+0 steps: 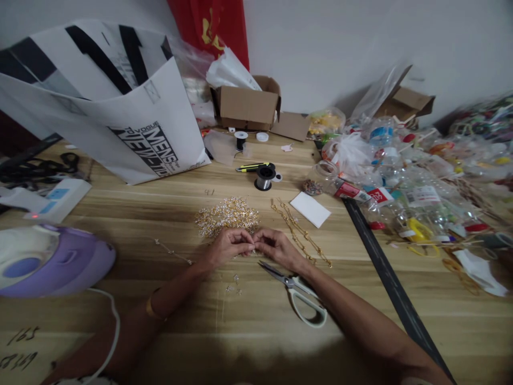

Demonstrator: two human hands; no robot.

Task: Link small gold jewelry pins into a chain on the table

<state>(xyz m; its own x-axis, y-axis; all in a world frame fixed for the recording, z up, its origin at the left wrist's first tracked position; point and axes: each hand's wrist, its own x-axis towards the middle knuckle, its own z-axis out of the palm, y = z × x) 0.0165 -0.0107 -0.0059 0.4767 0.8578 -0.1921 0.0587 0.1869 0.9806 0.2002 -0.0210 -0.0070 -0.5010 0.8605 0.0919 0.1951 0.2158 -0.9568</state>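
My left hand (230,246) and my right hand (276,247) meet fingertip to fingertip, thumbs and forefingers pinched. Whatever sits in the pinch is too small to make out. Just beyond them lies a heap of clear and gold beads (228,214). A thin beaded strand (170,251) runs along the table toward my left wrist. Near my right wrist, scissors with pale handles (306,307) lie with their blades slightly apart. Beyond that forearm rest gold bead chains (298,235). A few loose clear beads (236,286) are on the table in front of me.
A spool of silver wire (264,176), a yellow-black cutter (252,167) and a white card (310,209) lie farther back. On the left stand a large white bag (160,123) and a purple-white appliance (60,262). Plastic bottles (420,187) crowd the right. A cardboard box (248,107) sits behind.
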